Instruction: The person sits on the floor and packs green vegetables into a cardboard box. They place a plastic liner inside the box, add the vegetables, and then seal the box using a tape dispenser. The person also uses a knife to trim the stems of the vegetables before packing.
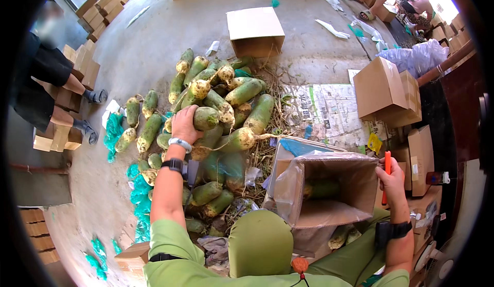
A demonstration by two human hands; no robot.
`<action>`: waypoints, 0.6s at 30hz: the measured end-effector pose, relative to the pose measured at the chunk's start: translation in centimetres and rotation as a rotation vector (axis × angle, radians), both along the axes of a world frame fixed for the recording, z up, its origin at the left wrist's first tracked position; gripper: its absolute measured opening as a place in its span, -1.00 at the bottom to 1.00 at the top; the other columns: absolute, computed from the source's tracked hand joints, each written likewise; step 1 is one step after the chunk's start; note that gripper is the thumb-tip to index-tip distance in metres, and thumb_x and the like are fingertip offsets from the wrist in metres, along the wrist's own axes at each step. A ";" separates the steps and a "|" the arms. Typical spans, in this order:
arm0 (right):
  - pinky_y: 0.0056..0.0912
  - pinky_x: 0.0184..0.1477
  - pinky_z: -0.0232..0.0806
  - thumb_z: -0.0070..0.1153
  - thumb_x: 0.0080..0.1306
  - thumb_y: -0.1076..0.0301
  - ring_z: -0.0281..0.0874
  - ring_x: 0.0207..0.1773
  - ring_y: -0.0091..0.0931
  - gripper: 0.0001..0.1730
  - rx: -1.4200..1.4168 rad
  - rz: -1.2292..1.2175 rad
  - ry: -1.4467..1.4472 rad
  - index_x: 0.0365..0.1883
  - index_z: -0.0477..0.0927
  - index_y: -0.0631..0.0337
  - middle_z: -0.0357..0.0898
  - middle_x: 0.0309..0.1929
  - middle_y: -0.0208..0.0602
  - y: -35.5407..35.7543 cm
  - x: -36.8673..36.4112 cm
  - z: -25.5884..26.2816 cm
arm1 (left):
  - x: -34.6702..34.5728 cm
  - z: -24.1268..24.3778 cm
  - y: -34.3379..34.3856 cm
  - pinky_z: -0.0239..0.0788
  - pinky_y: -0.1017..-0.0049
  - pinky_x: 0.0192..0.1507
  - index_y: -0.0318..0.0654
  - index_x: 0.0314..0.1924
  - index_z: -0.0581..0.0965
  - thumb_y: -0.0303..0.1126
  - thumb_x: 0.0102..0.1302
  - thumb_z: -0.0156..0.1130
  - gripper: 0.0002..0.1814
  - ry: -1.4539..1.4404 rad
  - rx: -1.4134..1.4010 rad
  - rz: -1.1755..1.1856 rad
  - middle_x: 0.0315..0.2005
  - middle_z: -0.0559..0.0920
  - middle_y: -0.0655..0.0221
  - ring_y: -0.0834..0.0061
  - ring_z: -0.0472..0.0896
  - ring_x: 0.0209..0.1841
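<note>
My left hand (pixel 186 124) is closed around a green radish (pixel 207 118) at the pile's near middle. Earth and thin roots cling to many of the radishes (pixel 241 92) around it. In my right hand (pixel 393 177) is a slim orange tool (pixel 387 175), its exact kind unclear. That hand is at the right rim of an open cardboard carton (pixel 337 214), tilted with its mouth towards me and lined with clear plastic film. One green radish (pixel 321 189) lies inside, partly in shadow.
An open carton (pixel 255 22) lies beyond the pile; another (pixel 380 90) stands right. Dry roots and printed sheets (pixel 320 109) cover the floor. Green plastic netting or bags (pixel 141 194) lie left. One person (pixel 48 67) stands at left; others are at upper right. A fan (pixel 440 262) is at lower right.
</note>
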State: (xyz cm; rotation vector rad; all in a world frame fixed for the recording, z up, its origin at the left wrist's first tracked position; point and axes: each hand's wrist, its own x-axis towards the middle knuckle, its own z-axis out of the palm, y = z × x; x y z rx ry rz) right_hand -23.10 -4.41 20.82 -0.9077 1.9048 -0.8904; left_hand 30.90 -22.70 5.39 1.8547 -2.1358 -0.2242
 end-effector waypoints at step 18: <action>-0.51 -0.31 0.26 0.06 0.37 0.21 0.29 -0.39 -0.57 -0.74 -0.473 0.576 0.301 -0.15 0.49 0.23 0.39 -0.45 -0.37 1.2 11.0 4.5 | -2.6 7.9 22.7 0.38 0.35 0.10 -0.27 0.24 0.24 -0.43 -0.13 0.51 -0.09 1.336 -0.238 0.400 0.03 0.50 0.29 0.34 0.51 0.04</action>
